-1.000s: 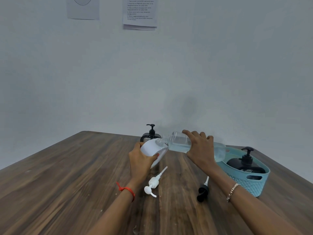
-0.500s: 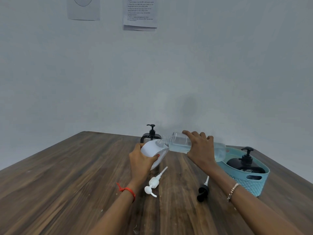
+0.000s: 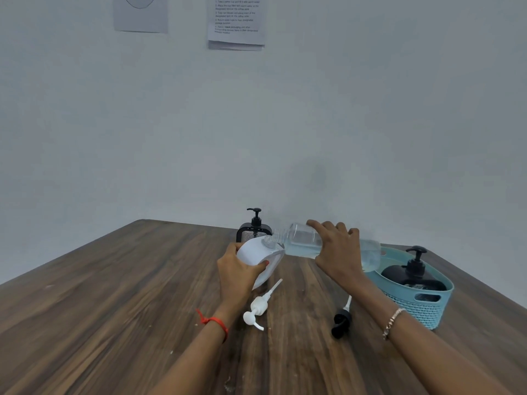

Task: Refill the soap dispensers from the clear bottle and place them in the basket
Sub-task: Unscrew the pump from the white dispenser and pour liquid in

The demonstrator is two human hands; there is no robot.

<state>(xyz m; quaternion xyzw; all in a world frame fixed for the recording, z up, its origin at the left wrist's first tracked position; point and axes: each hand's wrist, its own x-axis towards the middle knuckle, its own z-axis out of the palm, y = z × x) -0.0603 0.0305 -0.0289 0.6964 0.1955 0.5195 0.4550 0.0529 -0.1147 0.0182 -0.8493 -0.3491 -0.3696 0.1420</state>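
Observation:
My left hand (image 3: 236,273) grips a white soap dispenser body (image 3: 258,252), tilted to the right with its top open. My right hand (image 3: 339,252) grips the clear bottle (image 3: 302,240), held almost level, its neck at the white dispenser's mouth; pale liquid lies along its lower side. The white pump head (image 3: 258,307) and a black pump head (image 3: 340,320) lie loose on the table in front of my hands. A black dispenser (image 3: 413,276) sits in the teal basket (image 3: 427,309) at the right. Another black dispenser (image 3: 253,228) stands behind the white one.
The wooden table (image 3: 114,295) stretches away to a grey wall, with its far corner behind the black dispenser. Two paper sheets (image 3: 236,21) hang high on the wall. The basket stands near the table's right edge.
The clear bottle and the white dispenser have barely shifted; both hands hold the same pose with the bottle neck at the dispenser's mouth.

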